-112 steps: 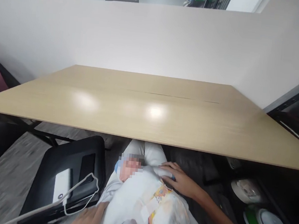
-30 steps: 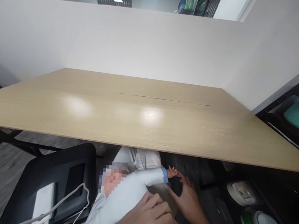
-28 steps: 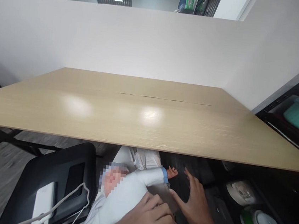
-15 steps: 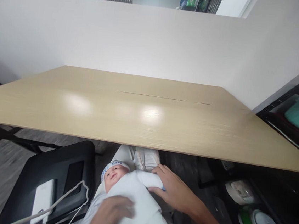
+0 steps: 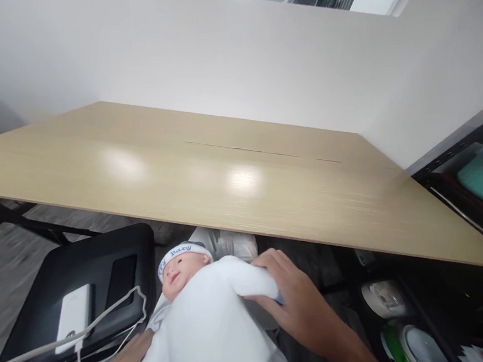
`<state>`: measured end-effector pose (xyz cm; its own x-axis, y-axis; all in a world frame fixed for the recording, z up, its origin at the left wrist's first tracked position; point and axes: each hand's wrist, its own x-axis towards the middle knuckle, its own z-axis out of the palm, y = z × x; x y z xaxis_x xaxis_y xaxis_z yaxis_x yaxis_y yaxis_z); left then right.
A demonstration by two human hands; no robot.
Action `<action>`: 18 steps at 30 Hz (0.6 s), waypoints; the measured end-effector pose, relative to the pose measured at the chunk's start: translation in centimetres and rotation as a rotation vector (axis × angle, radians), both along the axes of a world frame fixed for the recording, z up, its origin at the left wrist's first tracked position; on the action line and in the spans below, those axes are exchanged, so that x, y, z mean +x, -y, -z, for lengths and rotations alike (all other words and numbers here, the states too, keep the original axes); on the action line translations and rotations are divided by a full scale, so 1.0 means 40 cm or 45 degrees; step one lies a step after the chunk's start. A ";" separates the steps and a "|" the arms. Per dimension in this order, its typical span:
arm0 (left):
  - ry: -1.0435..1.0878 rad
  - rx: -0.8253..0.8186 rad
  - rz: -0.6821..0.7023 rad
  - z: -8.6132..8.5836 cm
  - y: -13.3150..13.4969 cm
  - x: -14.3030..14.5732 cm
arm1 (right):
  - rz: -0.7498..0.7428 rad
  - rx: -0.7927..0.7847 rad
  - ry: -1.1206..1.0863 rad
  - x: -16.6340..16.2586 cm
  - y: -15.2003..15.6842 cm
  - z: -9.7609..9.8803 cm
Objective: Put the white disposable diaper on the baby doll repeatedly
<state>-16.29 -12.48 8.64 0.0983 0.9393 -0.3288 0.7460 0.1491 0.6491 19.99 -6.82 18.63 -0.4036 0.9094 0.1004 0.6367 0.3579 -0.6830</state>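
A baby doll (image 5: 176, 274) lies across my lap, its head to the left. It wears a white cap (image 5: 182, 249) with blue lettering. White cloth (image 5: 213, 328) covers its body, and a rounded, sleeve-like part (image 5: 252, 279) sticks out to the right with a bit of blue at its end. My right hand (image 5: 287, 298) is closed around that end, thumb below and fingers above. At the doll's lower left side is my left hand (image 5: 131, 355), its fingers hidden behind the white cloth.
A wooden table (image 5: 239, 204) stands in front of me, against a white partition. To my left, a black stool (image 5: 127, 238) bears a white power bank (image 5: 73, 316) with a cable and a dark flat thing. Dark shelves with dishes are at right.
My left hand, blurred over the doll's front before, has moved left and down to its side. The white cloth has bulged upward. My right hand has shifted slightly right, keeping its hold.
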 end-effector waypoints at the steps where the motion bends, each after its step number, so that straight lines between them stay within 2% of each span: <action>1: 0.008 0.012 -0.005 -0.005 -0.009 -0.002 | 0.016 0.036 0.006 0.021 0.022 -0.025; 3: 0.001 0.033 -0.020 -0.029 -0.020 -0.014 | 0.084 0.154 0.012 0.065 0.067 -0.073; 5: -0.003 0.072 -0.034 -0.080 -0.030 -0.024 | 0.194 0.289 0.013 0.106 0.099 -0.108; 7: -0.006 0.139 -0.006 -0.157 -0.061 -0.015 | 0.330 0.401 0.015 0.139 0.103 -0.126; 9: -0.004 0.228 0.114 -0.247 -0.132 0.019 | 0.470 0.482 0.024 0.162 0.066 -0.123; 11: 0.053 0.331 0.258 -0.323 -0.243 0.069 | 0.599 0.545 0.032 0.179 -0.011 -0.102; 13: 0.119 0.431 0.338 -0.371 -0.378 0.117 | 0.677 0.574 0.039 0.194 -0.115 -0.070; 15: 0.111 0.455 0.383 -0.389 -0.517 0.148 | 0.697 0.576 0.047 0.208 -0.230 -0.035; 18: 0.061 0.383 0.381 -0.382 -0.700 0.159 | 0.677 0.573 0.082 0.225 -0.388 0.014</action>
<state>-9.92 15.52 23.92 0.3900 0.9202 -0.0326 0.6952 -0.2710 0.6658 29.00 8.72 18.07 0.0667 0.8608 0.5045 0.8382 0.2259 -0.4964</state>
